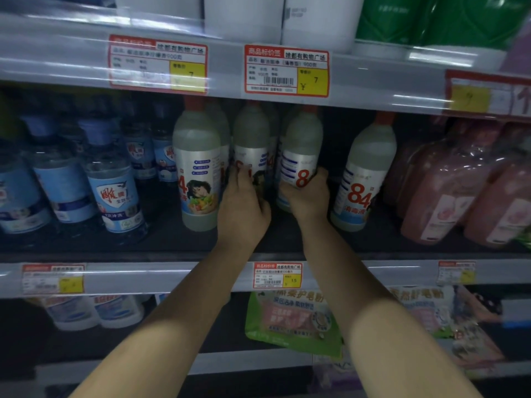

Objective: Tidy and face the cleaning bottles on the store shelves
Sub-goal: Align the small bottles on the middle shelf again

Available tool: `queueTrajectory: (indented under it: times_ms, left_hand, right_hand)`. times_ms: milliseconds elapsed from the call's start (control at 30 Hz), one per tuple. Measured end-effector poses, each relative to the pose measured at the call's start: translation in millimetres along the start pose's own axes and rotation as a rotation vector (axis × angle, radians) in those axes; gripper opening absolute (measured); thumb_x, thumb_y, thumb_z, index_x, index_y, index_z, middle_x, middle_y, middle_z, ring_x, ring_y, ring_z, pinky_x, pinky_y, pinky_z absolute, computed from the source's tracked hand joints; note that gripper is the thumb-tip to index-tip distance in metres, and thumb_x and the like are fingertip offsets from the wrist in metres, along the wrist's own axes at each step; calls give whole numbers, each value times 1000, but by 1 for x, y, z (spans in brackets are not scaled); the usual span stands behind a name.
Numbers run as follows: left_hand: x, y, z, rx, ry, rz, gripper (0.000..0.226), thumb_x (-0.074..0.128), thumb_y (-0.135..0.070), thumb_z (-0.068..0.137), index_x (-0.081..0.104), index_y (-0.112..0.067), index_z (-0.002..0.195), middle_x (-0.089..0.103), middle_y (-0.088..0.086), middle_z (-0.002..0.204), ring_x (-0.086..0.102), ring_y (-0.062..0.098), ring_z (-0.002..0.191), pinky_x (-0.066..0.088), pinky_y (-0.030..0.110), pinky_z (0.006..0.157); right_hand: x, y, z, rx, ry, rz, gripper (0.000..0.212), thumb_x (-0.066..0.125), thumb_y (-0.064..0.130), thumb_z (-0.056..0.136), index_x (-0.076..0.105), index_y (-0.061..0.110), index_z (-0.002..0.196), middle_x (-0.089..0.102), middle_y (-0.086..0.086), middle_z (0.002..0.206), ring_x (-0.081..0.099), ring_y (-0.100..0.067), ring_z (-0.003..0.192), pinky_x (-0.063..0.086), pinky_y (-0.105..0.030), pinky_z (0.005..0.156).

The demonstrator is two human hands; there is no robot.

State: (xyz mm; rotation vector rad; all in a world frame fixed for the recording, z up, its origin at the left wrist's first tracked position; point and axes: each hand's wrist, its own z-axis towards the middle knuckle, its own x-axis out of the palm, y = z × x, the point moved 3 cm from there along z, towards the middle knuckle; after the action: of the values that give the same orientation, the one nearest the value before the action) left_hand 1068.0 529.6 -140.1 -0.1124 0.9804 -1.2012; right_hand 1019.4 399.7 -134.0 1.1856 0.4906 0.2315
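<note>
Nearest to us, both forearms reach up and forward over the lower shelf, where a green refill pouch lies below a red-framed price tag on the shelf edge. On the middle shelf our left hand wraps its fingers round the lower body of a red-capped 84 disinfectant bottle, and our right hand clasps a second 84 bottle from below, the red "8" showing above the thumb. Both bottles stand upright, side by side. Just left stands a third bottle with a face on its label; well to the right a fourth leans slightly. Blue-labelled bottles fill the left, pink bottles the right. Further back, more bottles stand in shadow; their number we cannot tell.
</note>
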Motion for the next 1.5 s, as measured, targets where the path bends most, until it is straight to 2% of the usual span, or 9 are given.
queueTrajectory:
  times_ms: [167, 367, 567, 800, 967, 1067, 1200, 1300, 1500]
  left_hand:
    - [4, 1, -1, -84, 100, 13, 80, 58, -13, 85, 8, -2, 146, 18, 19, 152, 31, 29, 134, 31, 32, 106]
    - [5, 1, -1, -83, 109, 28, 82, 57, -13, 85, 4, -3, 147, 18, 20, 152, 32, 31, 133, 33, 35, 105]
    - [4, -1, -1, -93, 126, 32, 82, 55, -13, 87, -1, -5, 147, 11, 17, 154, 26, 30, 137, 27, 33, 108]
    - [5, 2, -1, -107, 124, 22, 83, 55, -12, 86, -2, -4, 147, 12, 17, 154, 27, 29, 137, 29, 33, 107]
    - [9, 3, 1, -113, 155, 19, 87, 57, -18, 85, -3, -3, 147, 10, 19, 154, 26, 32, 137, 32, 44, 109]
    - [10, 3, 2, -106, 155, -41, 87, 56, -32, 87, -1, -4, 147, 10, 19, 154, 24, 32, 138, 28, 45, 111]
    - [7, 2, 0, -126, 162, -82, 84, 53, -34, 90, -3, -6, 147, 6, 18, 154, 18, 28, 141, 23, 40, 112]
    - [3, 1, 0, -134, 145, -103, 76, 50, -29, 94, 0, -8, 147, 10, 17, 154, 25, 26, 138, 28, 33, 107]
    - [0, 0, -1, -76, 78, -145, 58, 46, -20, 95, 18, -10, 145, 45, 17, 137, 48, 24, 120, 37, 25, 92]
  right_hand:
    - [2, -2, 2, -24, -7, -46, 67, 80, 20, 70, 43, 8, 124, 58, -11, 122, 58, -23, 110, 49, -31, 86]
    - [9, 0, 4, -21, -52, -185, 84, 83, 39, 62, 40, 8, 127, 52, -12, 125, 51, -27, 115, 50, -44, 91]
    - [13, -4, 7, 2, 31, -85, 74, 77, 16, 67, 37, 8, 129, 49, -14, 125, 51, -28, 115, 49, -45, 93]
    - [12, 1, 3, -64, -4, -175, 80, 79, 29, 67, 38, 9, 133, 48, -13, 129, 47, -28, 121, 44, -47, 99]
    - [-3, 33, -21, -466, -256, -309, 51, 67, 22, 74, 51, 2, 119, 49, -18, 125, 46, -32, 116, 38, -39, 101]
    - [11, 44, -37, -731, -174, -392, 33, 55, 14, 74, 58, 1, 105, 56, -19, 113, 52, -33, 106, 45, -40, 92]
    - [25, 39, -40, -804, 31, -390, 41, 32, 18, 79, 60, -1, 102, 61, -19, 100, 60, -30, 90, 54, -40, 73]
    - [29, 35, -38, -788, 90, -384, 33, 41, 5, 84, 61, -3, 109, 63, -21, 101, 62, -32, 89, 53, -36, 76]
    - [29, 30, -33, -752, 98, -383, 35, 47, 1, 87, 57, -1, 120, 65, -21, 105, 62, -30, 90, 52, -37, 74]
